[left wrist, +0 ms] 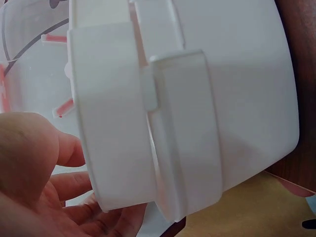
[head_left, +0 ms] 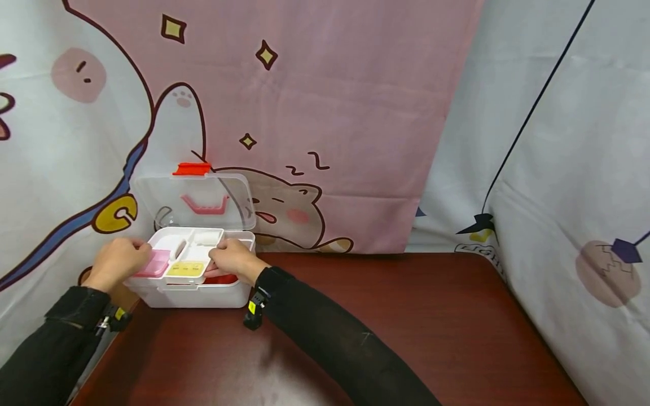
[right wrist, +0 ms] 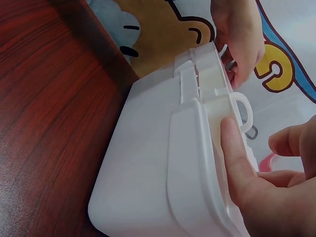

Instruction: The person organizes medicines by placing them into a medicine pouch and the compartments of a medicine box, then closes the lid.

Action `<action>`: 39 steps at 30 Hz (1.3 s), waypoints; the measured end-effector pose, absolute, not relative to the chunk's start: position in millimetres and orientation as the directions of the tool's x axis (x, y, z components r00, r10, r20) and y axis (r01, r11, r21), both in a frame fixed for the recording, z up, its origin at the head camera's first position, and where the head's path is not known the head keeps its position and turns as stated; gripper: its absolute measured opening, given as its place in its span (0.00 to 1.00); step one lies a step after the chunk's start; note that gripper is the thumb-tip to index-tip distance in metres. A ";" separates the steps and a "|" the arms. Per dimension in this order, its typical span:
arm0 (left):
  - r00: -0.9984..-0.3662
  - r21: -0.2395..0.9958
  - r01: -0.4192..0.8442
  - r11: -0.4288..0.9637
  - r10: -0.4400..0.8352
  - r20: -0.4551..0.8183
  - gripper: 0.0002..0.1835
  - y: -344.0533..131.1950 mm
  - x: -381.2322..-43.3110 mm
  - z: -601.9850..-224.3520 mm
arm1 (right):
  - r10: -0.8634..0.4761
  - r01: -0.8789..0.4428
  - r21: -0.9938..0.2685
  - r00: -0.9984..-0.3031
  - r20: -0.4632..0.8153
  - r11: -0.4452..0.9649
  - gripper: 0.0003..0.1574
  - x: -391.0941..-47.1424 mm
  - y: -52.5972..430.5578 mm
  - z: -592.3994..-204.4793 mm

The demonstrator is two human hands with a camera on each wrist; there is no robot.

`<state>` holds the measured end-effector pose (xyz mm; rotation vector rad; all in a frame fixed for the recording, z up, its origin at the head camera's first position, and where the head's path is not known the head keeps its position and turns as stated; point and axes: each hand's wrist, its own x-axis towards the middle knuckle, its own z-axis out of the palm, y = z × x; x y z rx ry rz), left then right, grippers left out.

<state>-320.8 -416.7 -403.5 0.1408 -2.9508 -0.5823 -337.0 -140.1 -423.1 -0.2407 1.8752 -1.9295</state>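
A white plastic storage box (head_left: 195, 298) stands at the table's back left, its clear lid (head_left: 157, 197) raised behind it. In its top sits a white divided tray (head_left: 197, 242) with a pink section (head_left: 156, 264) and a yellow section (head_left: 185, 269). My left hand (head_left: 118, 260) grips the tray's left end, fingers curled under its edge in the left wrist view. At the tray's right side, my right hand (head_left: 236, 259) holds the edge, the thumb (right wrist: 234, 148) against its side near the small handle (right wrist: 245, 109). Something red (head_left: 223, 279) shows inside the box below that hand.
The lid carries a red latch (head_left: 192, 168) and a pink handle (head_left: 205, 206). Brown tabletop (head_left: 386, 321) extends to the right and front. A printed cloth (head_left: 345, 113) hangs close behind the box, with more white cloth (head_left: 574, 169) along the right side.
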 end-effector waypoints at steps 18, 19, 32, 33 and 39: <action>-0.986 0.422 -0.127 0.897 -0.162 0.048 0.26 -426.4 -324.7 -408.7 | -0.455 0.205 -0.979 -0.873 -0.175 -0.017 0.29 -340.1 -145.7 -431.4; -0.986 0.430 -0.130 0.893 -0.162 0.038 0.26 -427.3 -324.6 -408.7 | -0.455 0.207 -0.978 -0.873 -0.177 -0.017 0.31 -340.1 -146.0 -431.1; -0.985 0.470 -0.106 0.876 -0.157 0.070 0.26 -420.8 -320.8 -410.4 | -0.389 0.192 -0.981 -0.906 -0.166 -0.027 0.19 -340.3 -143.1 -432.7; -0.985 0.469 -0.102 0.877 -0.154 0.073 0.26 -421.2 -320.5 -410.6 | -0.389 0.191 -0.981 -0.906 -0.167 -0.026 0.19 -340.5 -143.6 -432.8; -0.986 0.473 -0.110 0.874 -0.156 0.058 0.26 -425.1 -318.1 -408.0 | -0.407 0.209 -0.977 -0.897 -0.170 -0.052 0.21 -339.3 -144.8 -430.8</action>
